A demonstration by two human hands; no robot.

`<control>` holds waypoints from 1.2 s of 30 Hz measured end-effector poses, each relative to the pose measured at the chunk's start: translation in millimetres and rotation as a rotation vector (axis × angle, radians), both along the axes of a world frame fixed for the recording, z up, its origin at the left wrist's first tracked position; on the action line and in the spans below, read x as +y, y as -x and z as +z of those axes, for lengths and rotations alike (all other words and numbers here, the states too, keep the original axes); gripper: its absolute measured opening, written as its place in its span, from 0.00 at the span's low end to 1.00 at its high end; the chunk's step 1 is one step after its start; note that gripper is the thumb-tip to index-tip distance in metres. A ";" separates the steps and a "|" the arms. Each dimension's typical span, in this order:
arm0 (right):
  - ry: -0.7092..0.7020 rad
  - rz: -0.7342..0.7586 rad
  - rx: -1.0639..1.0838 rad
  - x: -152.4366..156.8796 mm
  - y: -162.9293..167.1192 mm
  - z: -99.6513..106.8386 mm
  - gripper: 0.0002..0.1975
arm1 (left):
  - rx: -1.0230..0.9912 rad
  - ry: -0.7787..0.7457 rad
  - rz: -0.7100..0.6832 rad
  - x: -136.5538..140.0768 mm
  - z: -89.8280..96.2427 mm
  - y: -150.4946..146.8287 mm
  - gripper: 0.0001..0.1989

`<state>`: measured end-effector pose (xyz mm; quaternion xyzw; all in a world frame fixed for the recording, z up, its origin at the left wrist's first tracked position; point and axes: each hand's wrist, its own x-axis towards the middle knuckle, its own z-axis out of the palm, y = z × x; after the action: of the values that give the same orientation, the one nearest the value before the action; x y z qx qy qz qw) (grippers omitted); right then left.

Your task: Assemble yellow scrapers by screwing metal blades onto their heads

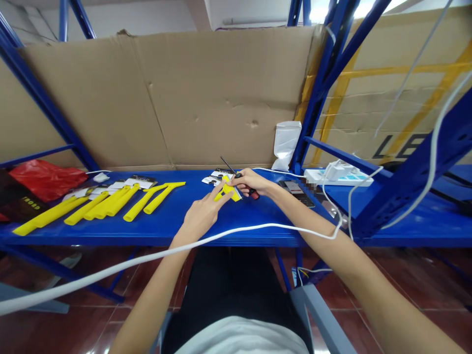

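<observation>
Over the blue shelf, a yellow plastic scraper-like piece (229, 191) with a pale strip along its right edge lies between my two hands. My left hand (202, 214) grips it from the left, its fingers extended over the yellow plastic. From the right, my right hand (250, 182) holds a screwdriver (253, 193) with a black and red handle. Its dark shaft points up and to the left, away from the piece. The right fingertips also come close to the piece; whether they touch it I cannot tell. Behind it lie black-and-white cards (217, 177).
Several yellow tubular handles (105, 204) with cards lie at left, beside loose yellow handles (155, 196). A red bag (47, 177) sits farther left. A phone (296, 192) and power strip (339, 176) are at right. A white cable (221, 235) crosses before my forearms.
</observation>
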<state>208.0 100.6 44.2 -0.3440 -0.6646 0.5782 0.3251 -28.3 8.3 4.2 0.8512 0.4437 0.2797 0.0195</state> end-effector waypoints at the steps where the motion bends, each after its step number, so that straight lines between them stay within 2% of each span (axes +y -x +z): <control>1: 0.006 0.009 -0.013 -1.4 1.3 0.2 0.29 | -0.111 0.026 -0.037 -1.4 -2.2 1.8 0.35; 6: 0.024 0.041 -0.025 -7.9 5.8 2.2 0.30 | -0.582 0.220 -0.191 -5.9 -10.8 7.3 0.29; 10: -0.008 0.038 -0.035 -5.9 1.6 4.8 0.26 | -0.723 0.280 -0.209 -7.6 -10.4 8.5 0.29; 13: -0.176 -0.064 -0.150 2.8 -9.2 6.2 0.26 | -0.723 0.217 -0.202 -12.5 -5.2 11.0 0.26; 15: -0.331 -0.134 -0.315 10.5 -19.1 5.9 0.25 | -0.763 0.187 -0.212 -19.2 0.5 13.2 0.24; 17: -0.380 -0.103 -0.475 17.6 -28.6 4.2 0.24 | -0.885 0.202 -0.251 -27.1 7.0 14.7 0.23; 20: -0.367 0.004 -0.615 24.4 -37.3 -0.8 0.23 | -1.186 0.328 -0.368 -35.9 15.8 14.8 0.20; 25: -0.345 0.066 -0.664 26.5 -37.1 -8.3 0.22 | -1.610 0.606 -0.527 -35.2 21.2 10.4 0.27; 28: -0.334 0.062 -0.681 26.7 -35.8 -9.3 0.23 | -1.696 0.672 -0.534 -30.5 18.6 6.2 0.28; 36: -0.328 0.132 -0.690 28.3 -36.0 -8.7 0.21 | -1.700 0.770 -0.552 -23.5 6.7 4.1 0.31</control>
<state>244.0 128.9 35.6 -0.4183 -0.8391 0.3343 0.0952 -32.5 -15.2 11.0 0.3747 0.1277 0.6223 0.6753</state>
